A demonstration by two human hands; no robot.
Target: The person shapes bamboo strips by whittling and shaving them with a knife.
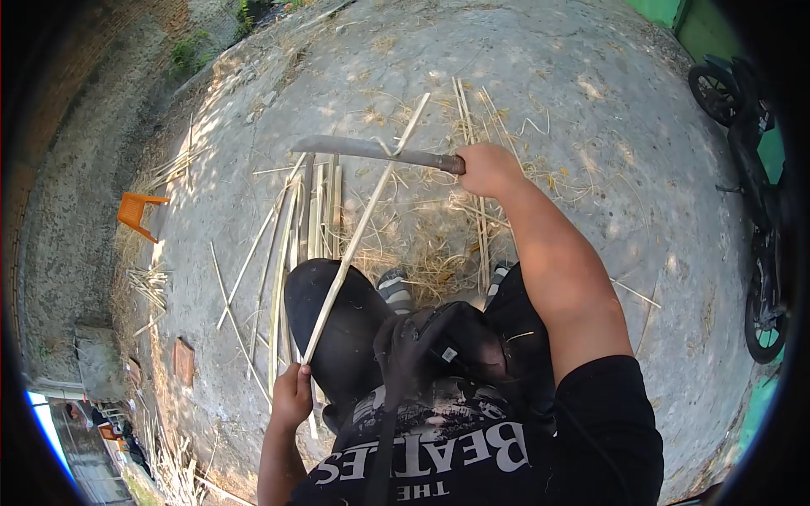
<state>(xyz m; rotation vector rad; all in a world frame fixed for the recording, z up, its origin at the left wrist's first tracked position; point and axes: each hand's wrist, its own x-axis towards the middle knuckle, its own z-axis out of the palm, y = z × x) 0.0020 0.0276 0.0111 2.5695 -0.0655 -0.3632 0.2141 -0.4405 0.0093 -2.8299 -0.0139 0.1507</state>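
While the left hand (292, 396) holds a strip (367, 218), the right hand (489, 169) clasps a partly hidden knife (350, 148)

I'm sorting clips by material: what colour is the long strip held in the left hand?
Pale straw-yellow; the strip shows best in the head view.

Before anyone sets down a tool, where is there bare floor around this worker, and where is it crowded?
Mostly bare concrete lies between the right arm and the motorbike, with a smaller patch between the brick and the pale strips. Strips crowd the left knee; shavings clutter the floor around the feet.
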